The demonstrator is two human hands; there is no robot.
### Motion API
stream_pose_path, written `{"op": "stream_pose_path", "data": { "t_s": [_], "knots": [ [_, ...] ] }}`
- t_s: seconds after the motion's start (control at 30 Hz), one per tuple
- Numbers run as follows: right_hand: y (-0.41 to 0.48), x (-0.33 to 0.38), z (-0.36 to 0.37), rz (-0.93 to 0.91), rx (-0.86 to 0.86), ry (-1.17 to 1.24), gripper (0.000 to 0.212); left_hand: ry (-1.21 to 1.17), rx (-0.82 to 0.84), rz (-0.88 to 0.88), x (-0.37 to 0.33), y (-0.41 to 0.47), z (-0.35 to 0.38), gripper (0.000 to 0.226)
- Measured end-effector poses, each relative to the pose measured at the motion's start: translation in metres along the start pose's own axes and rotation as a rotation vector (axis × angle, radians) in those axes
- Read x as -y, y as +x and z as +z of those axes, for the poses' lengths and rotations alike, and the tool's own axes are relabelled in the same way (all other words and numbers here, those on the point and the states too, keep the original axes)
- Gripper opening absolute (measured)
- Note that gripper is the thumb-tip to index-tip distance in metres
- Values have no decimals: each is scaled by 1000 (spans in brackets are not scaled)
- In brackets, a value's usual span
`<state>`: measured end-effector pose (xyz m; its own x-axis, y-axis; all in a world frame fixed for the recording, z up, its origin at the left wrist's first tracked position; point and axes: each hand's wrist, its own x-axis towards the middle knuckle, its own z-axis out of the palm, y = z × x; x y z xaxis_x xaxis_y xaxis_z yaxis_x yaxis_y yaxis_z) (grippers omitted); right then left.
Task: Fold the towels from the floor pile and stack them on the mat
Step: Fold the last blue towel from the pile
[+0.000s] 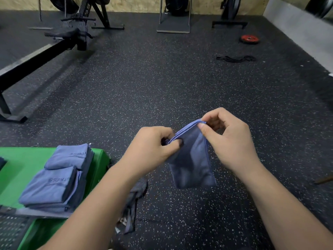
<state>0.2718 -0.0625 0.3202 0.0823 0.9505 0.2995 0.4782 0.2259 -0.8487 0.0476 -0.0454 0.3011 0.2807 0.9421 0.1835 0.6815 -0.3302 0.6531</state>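
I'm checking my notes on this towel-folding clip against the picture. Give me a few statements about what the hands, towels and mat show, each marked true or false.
1. Both hands grip one blue towel in the air. True: the left hand and right hand pinch its top edge.
2. The mat is red. False: it is green.
3. Folded towels already lie on the mat. True.
4. The held towel rests flat on the floor. False: it hangs from the hands.
5. A red weight plate lies on the floor. True.
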Motion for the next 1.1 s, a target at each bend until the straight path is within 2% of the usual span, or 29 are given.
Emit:
{"op": "stream_pose_path", "data": {
  "t_s": [0.07,0.27,0.4,0.57,0.77,0.9,1.03,1.1],
  "knots": [
    [1,-2,-3,-1,8,-5,17,-14,9,34,8,2,-8,36],
    [6,-1,-11,-2,28,11,22,-178,-21,37,17,2,-25,13],
    [8,-6,-12,-5,159,-40,36,-181,-104,60,18,2,-30,15],
    [7,-5,-15,-23,269,-145,26,-252,-163,45,17,2,-36,22],
    [6,-3,-16,102,308,-117,21,-278,-71,-10,26,3,-38,2],
    [4,0,-13,126,321,-135,26,-279,-71,9,23,2,-31,7],
    [0,4,-9,115,499,-166,45,-298,-14,40,13,0,-20,12],
    [-4,4,-4,86,564,-197,42,-307,32,66,7,-1,-12,17]
  ]
}}
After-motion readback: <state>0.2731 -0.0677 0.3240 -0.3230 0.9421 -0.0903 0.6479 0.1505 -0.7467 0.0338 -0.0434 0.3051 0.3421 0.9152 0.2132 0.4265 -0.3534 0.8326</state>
